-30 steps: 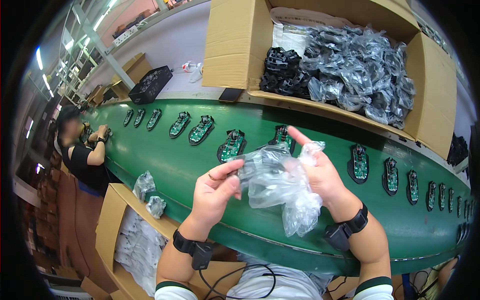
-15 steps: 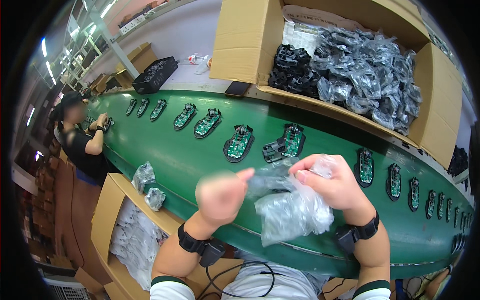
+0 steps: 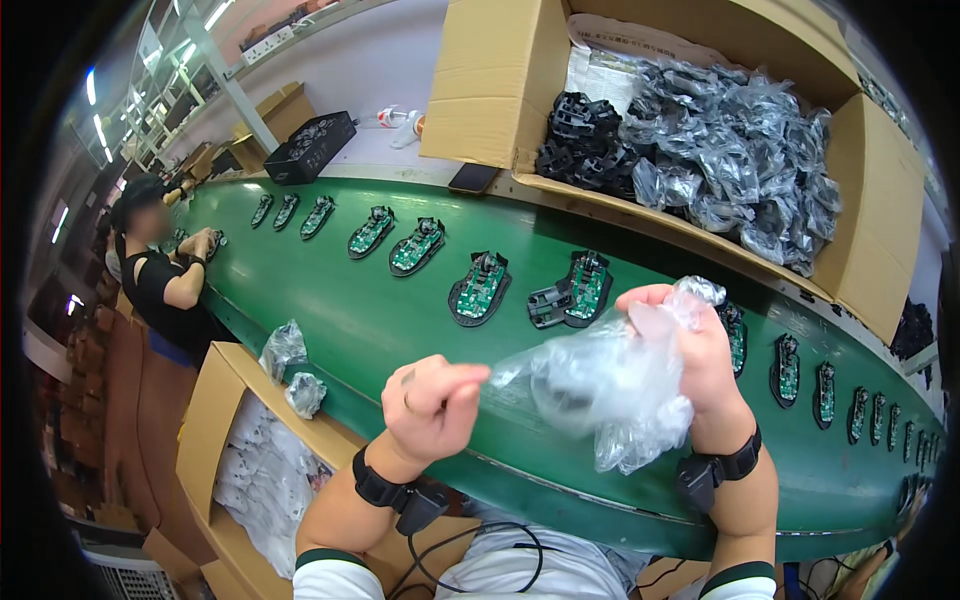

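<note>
Clear plastic bag (image 3: pixel 610 395) held wide above a green worktop (image 3: pixel 370 310)

A worker's right hand (image 3: pixel 705 355) grips the bag's bunched upper part while the left hand (image 3: pixel 432 410), fingers curled, appears to pinch its drawn-out corner. Held from both sides near the worktop's near edge, the film is kept spread; its contents are too blurred to make out. Just beyond, a dark plastic bracket (image 3: pixel 547 307) lies against the left side of one circuit-board assembly (image 3: pixel 588 290). Others form a spaced row along the worktop, board side up, an arrangement that likely keeps each within separate reach. At the far edge, a cardboard box (image 3: pixel 495 90) stands with flaps spread, giving access to bagged parts (image 3: pixel 720 150) and loose black parts (image 3: pixel 580 145). Two crumpled bags (image 3: pixel 305 395) rest by the near edge, beside a lower carton (image 3: pixel 215 440) of white pieces. A co-worker (image 3: pixel 165 275) sits toward the left end.
</note>
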A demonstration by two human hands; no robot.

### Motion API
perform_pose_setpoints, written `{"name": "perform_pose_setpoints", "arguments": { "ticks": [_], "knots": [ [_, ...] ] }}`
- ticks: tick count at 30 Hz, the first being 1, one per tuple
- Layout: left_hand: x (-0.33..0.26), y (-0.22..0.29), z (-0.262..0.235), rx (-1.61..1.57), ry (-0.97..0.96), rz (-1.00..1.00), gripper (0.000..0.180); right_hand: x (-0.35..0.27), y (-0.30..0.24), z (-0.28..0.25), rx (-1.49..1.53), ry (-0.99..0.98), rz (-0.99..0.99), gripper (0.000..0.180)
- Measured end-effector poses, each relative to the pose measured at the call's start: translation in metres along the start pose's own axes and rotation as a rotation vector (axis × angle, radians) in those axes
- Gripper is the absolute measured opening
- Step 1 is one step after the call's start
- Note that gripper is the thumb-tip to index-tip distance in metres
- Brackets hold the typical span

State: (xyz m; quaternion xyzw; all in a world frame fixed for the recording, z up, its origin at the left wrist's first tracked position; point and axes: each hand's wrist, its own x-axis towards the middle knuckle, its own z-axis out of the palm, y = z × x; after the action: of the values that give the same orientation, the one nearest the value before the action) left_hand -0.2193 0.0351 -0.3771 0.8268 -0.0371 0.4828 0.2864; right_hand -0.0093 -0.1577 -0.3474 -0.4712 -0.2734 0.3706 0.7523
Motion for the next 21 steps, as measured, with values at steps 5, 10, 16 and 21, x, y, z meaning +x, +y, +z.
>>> {"name": "perform_pose_setpoints", "arguments": {
  "ticks": [5, 10, 16, 21],
  "knots": [
    [0.005, 0.017, 0.010, 0.014, -0.202, 0.299, 0.026, 0.007, 0.030, -0.027, 0.485, -0.063, -0.018, 0.040],
    [0.001, 0.018, 0.028, 0.147, -0.229, 0.230, 0.050, -0.002, 0.034, -0.022, 0.721, -0.174, 0.101, 0.043],
    [-0.006, 0.010, 0.033, -0.043, -0.446, 0.010, 0.060, -0.007, 0.067, -0.007, 0.611, -0.237, 0.146, 0.049],
    [-0.021, 0.003, 0.027, -0.169, -0.371, -0.173, 0.040, -0.010, 0.057, 0.017, 0.575, -0.096, 0.177, 0.034]
  ]
}}
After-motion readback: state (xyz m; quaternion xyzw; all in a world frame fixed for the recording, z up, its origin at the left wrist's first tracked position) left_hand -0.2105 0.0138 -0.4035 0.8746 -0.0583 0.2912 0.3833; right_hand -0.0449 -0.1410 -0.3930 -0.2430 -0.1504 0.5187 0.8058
